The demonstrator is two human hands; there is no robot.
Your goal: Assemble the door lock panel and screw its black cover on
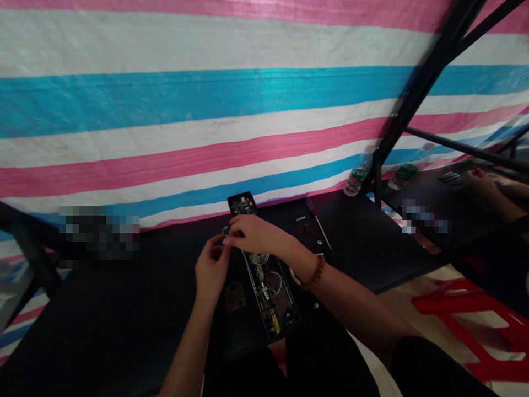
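Under the right hand (255,234) lies a long, open electronic device (270,295).

- Long black case (285,302), open, lying near to far; brass fitting (275,324) at its near end, circuit board (243,204) far.
- Small pale piece (225,230), perhaps a wire end, left of it.

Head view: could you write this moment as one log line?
Left hand: hold unclear | Right hand: close to left hand, over open case, hold unclear | Open case: on black table | Screwdriver: right of case
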